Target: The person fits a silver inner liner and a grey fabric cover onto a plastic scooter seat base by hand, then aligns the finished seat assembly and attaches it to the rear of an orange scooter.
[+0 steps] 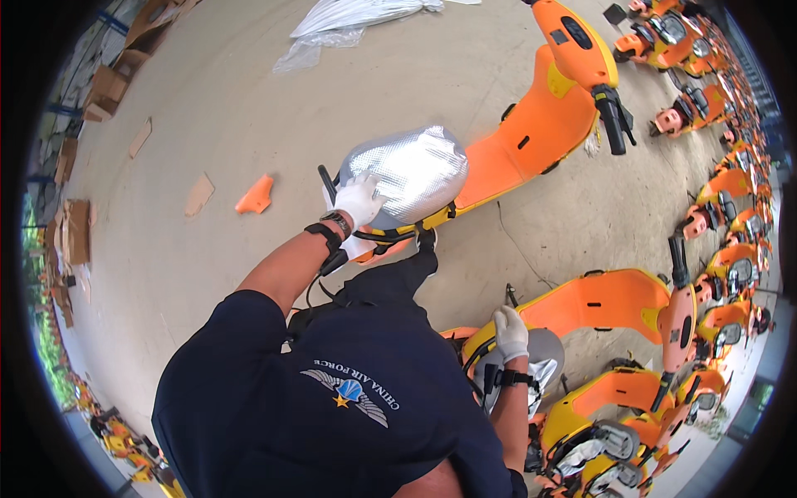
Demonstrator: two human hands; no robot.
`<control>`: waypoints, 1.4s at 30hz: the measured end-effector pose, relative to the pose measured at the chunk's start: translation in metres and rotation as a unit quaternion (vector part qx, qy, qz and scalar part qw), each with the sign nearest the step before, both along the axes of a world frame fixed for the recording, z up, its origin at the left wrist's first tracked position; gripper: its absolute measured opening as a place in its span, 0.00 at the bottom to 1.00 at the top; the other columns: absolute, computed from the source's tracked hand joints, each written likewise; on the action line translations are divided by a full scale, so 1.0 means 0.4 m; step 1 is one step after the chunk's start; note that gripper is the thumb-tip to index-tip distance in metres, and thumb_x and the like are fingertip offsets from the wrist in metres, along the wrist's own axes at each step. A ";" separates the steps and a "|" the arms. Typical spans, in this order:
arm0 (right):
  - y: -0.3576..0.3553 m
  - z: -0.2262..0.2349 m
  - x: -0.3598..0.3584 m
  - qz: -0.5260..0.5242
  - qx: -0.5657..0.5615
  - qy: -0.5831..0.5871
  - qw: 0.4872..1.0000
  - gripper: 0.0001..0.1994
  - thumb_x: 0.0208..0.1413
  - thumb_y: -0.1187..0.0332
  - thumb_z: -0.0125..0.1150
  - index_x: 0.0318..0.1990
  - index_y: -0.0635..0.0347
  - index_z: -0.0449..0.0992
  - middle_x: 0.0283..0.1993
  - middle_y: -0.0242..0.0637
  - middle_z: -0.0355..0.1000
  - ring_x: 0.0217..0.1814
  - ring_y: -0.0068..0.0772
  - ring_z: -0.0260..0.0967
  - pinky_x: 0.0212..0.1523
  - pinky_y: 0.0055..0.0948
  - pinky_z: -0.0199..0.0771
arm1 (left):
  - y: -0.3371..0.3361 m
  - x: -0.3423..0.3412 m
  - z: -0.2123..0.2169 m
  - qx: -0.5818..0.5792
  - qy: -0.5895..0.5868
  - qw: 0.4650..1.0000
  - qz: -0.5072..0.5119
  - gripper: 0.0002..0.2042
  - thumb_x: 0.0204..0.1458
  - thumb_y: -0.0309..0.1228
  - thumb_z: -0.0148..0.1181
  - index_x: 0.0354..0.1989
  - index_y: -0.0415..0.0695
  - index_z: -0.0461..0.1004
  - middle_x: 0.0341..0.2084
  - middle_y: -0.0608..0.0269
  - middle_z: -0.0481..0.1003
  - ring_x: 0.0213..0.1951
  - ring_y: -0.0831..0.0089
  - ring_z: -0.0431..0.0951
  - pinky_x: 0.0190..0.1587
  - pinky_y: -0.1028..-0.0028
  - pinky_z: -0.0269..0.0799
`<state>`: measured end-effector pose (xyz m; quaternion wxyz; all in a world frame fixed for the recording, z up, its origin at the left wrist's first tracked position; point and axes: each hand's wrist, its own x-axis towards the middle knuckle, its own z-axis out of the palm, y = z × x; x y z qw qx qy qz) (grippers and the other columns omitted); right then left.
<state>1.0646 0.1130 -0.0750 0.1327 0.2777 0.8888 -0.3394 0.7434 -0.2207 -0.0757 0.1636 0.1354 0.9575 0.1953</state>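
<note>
My left hand (pixel 359 201), in a white glove, lies with its fingers apart on a shiny silver sheet (pixel 419 170) over the grey seat of an orange and yellow scooter (pixel 519 141). Behind that seat is a black rail (pixel 327 184). My right hand (pixel 510 334), gloved too, rests at the grey seat (pixel 544 349) of a second orange scooter (pixel 598 303). Its fingers look loosely bent, with no object visible in them. More silver wrapping (pixel 541 372) shows beside my right wrist.
Rows of similar scooters (pixel 718 224) line the right side, with several more close by at lower right. An orange panel (pixel 255 194) and cardboard pieces (pixel 199 195) lie on the floor to the left. Clear plastic sheeting (pixel 349 25) is at the far side; cardboard boxes (pixel 76 232) stand left.
</note>
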 end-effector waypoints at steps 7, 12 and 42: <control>0.029 0.035 -0.438 0.269 0.121 0.028 0.955 0.27 0.56 0.55 0.58 0.62 0.56 0.65 0.66 0.51 0.59 0.69 0.58 0.52 0.66 0.49 0.55 | 0.069 -0.094 -0.078 -0.080 -0.015 0.985 0.153 0.40 0.49 0.56 0.56 0.68 0.47 0.56 0.70 0.48 0.48 0.71 0.47 0.45 0.70 0.51 0.41; -0.035 0.106 -0.730 0.475 0.125 0.047 0.870 0.29 0.56 0.52 0.57 0.64 0.53 0.63 0.69 0.49 0.55 0.72 0.57 0.46 0.68 0.54 0.48 | 0.107 -0.102 -0.049 -0.094 -0.027 0.986 0.133 0.40 0.49 0.56 0.57 0.68 0.47 0.56 0.70 0.47 0.48 0.71 0.43 0.41 0.70 0.49 0.36; 0.049 -0.520 -1.243 0.150 -0.380 -0.290 0.865 0.24 0.65 0.51 0.43 0.42 0.67 0.73 0.38 0.38 0.73 0.41 0.30 0.66 0.45 0.29 0.67 | 0.108 -0.393 -0.103 0.044 -0.030 0.978 0.202 0.23 0.45 0.43 0.65 0.46 0.42 0.74 0.45 0.51 0.75 0.51 0.53 0.72 0.57 0.45 0.55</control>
